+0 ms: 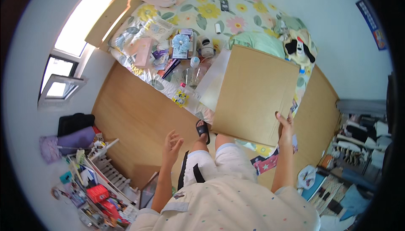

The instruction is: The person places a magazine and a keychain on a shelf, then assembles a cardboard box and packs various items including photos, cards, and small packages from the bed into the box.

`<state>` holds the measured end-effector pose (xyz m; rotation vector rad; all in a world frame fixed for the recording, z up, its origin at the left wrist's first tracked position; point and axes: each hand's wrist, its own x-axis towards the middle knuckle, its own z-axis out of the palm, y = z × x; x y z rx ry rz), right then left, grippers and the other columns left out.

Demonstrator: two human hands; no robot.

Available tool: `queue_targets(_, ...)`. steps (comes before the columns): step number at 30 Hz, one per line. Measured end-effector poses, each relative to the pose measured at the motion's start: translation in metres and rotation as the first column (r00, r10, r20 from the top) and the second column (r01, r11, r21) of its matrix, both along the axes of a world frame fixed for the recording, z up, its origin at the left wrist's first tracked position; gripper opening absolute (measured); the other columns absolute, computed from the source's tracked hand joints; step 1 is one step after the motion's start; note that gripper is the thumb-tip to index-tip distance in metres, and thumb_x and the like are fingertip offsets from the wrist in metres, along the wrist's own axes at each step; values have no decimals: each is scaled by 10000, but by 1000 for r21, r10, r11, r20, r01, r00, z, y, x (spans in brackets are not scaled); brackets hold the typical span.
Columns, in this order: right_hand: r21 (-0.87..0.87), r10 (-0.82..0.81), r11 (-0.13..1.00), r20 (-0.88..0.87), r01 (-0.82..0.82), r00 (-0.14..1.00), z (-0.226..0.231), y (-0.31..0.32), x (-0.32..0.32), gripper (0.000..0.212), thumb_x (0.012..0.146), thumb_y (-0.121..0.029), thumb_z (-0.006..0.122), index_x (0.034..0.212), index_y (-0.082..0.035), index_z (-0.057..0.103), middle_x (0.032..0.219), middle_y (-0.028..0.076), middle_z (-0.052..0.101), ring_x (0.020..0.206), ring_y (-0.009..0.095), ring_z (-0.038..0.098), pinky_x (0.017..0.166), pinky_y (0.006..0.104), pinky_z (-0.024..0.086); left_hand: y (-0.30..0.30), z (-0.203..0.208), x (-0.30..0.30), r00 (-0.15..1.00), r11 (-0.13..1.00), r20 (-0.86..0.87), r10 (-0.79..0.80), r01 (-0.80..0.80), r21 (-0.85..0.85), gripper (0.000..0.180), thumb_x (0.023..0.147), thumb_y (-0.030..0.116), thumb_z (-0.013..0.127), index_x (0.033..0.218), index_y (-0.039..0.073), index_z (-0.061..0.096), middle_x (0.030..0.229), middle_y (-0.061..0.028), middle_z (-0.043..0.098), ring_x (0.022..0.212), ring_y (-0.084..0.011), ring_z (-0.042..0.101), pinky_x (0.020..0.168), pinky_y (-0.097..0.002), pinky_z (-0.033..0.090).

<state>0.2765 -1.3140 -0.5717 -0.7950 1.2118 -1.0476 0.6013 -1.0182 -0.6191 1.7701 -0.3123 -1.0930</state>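
My right hand (285,125) grips the lower right edge of a large flat brown cardboard box (256,92), thumb on its face and fingers behind. The box stands tilted in front of my legs, hiding part of the bed. Beside its left edge a white sheet or board (214,81) shows; what holds it up is hidden. My left hand (171,144) hangs in the air left of my legs, fingers apart, with nothing in it. Nearest to it is my foot in a black sandal (203,130).
The bed (253,9) has a flowered cover. On its left lie a pink box (144,52), a clear bottle (194,62), a blue flower-shaped item (181,43) and other small things. A dog plush (298,47) sits right. Cluttered shelves (105,197) stand lower left; folded clothes (358,146) fill the right.
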Motion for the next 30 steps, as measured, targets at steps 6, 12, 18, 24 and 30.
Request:
queue_targets(6,85,401,902,200,-424,894,28,0,24,617,769,-47,735,1343,-31,510,1210,78,639,1113,196,593,981,327,444,-30,97,-58,974,913,-224,22,-110,-392,477,972,194,616,1383,-15,494,1217,-76,585,1097,-155,585,994,-306,439)
queue_targets(12,-21,649,701,435,-713,625,12,0,28,577,730,9,757,1270,-66,565,1150,42,654,1086,174,596,958,322,448,0,121,-127,939,854,96,332,-255,-454,543,784,-21,773,1300,18,607,1183,-47,615,1085,-149,606,978,-305,475)
queue_targets(18,-242,924,332,280,-912,262,5,19,51,328,814,-75,712,1122,-65,599,1176,87,628,1128,182,573,970,340,444,70,143,-183,639,902,638,428,-263,-342,489,724,-89,770,1195,-3,670,1195,-77,613,1081,-189,611,952,-345,491)
queue_targets(24,-428,963,97,269,-899,-24,66,118,94,480,939,-462,487,1108,-25,588,1242,182,574,1205,259,535,1021,396,433,133,164,-256,335,780,727,600,-448,-437,376,749,-168,681,1102,-39,703,1210,-135,598,1180,-288,592,1033,-381,456)
queue_targets(30,-588,817,-126,395,-799,-420,61,245,125,438,935,-428,556,1114,-29,581,1374,209,478,1247,286,495,984,438,480,215,190,-336,-37,677,863,503,-605,-420,376,760,-126,678,1110,4,718,1181,-120,618,1177,-304,578,1060,-411,434)
